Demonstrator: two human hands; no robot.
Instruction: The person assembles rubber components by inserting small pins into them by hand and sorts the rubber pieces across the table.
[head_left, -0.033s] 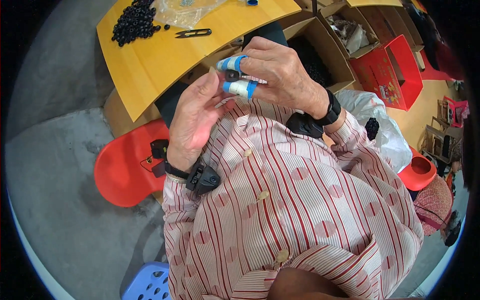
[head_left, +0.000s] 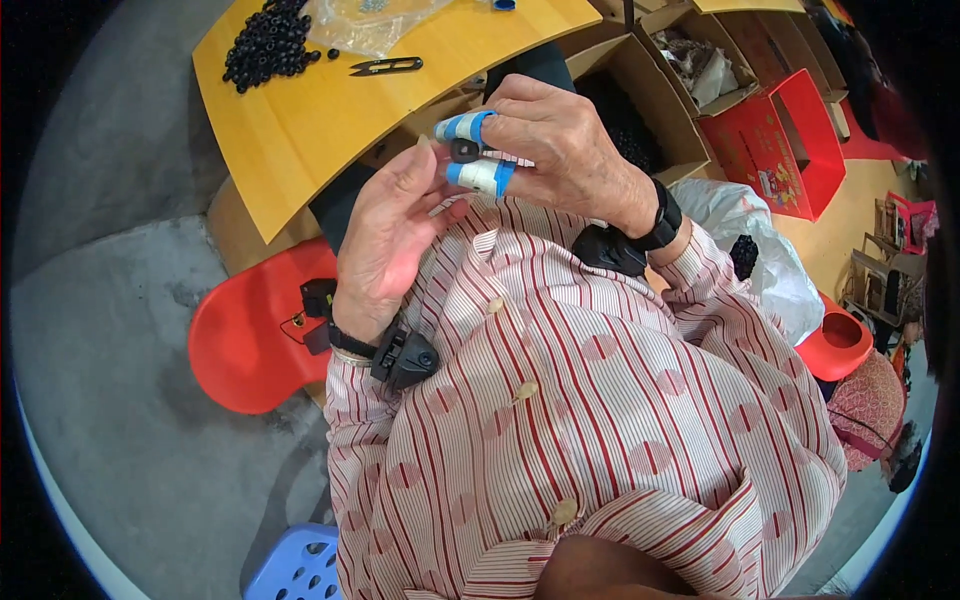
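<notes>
Grey floor (head_left: 110,340) and a yellow table (head_left: 290,150) formed the background. Grip: we saw the right hand (head_left: 565,140) pinching a small black part (head_left: 464,151) between thumb and forefinger, both wrapped in blue-and-white tape (head_left: 480,178), above the lap. One face of the part was turned toward the head camera; too little of it showed for us to fix a long axis. We noted the left hand (head_left: 388,220) just beside it, thumb raised, fingers curled; whether it gripped anything, we could not tell. Farther out, black snips (head_left: 387,66) lay near a pile of black beads (head_left: 270,45). On a red box (head_left: 755,140) we recorded a colourful printed figure and small pale print.
</notes>
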